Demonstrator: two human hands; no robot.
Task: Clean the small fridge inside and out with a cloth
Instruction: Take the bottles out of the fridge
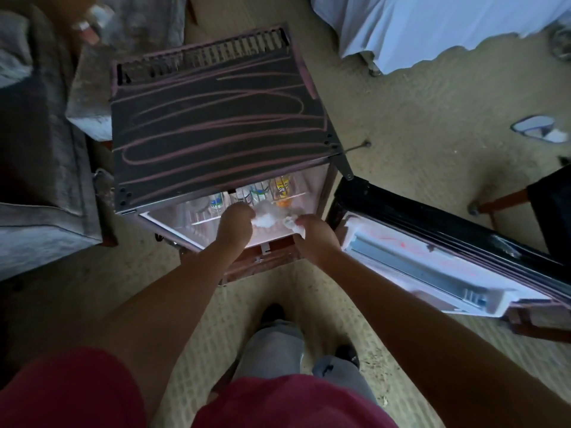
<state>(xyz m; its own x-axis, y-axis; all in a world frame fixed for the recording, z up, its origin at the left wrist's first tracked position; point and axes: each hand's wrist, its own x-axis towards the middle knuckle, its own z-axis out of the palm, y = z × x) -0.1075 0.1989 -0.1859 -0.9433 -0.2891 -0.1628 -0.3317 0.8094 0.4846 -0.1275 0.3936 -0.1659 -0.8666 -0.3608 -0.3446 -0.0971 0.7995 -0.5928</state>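
1. Overview: the small fridge (216,128) was seen from above. Its dark top was marked with looping pink scribbles, and a slotted vent ran along the rear edge. A reddish-brown wooden base (262,262) showed beneath its front edge.
2. The door (448,261) stood wide open to the right, with its pale inner lining and door shelf turned upward.
3. The interior was lit and white-walled. Several bottles (256,193) stood in a row on the wire shelf, and 1 orange bottle (281,186) stood at the right end.
4. The cloth (264,222) was white and bunched. It lay at the open front of the fridge, in front of the shelf and between the 2 hands.
5. The left hand (236,220) was curled into a fist round the left part of the cloth.
6. The right hand (318,239) was curled over and gripped the right part of the cloth, and a white corner hung below its fingers.
7. The person stood directly in front of the fridge in a red shirt (278,403), grey trousers and dark shoes.
8. Beige carpet (417,118) covered the floor. A bed (432,26) with a white sheet lay at upper right, and a grey upholstered seat (37,149) stood at left. A slipper (536,128) lay on the carpet at right, well apart from the fridge.
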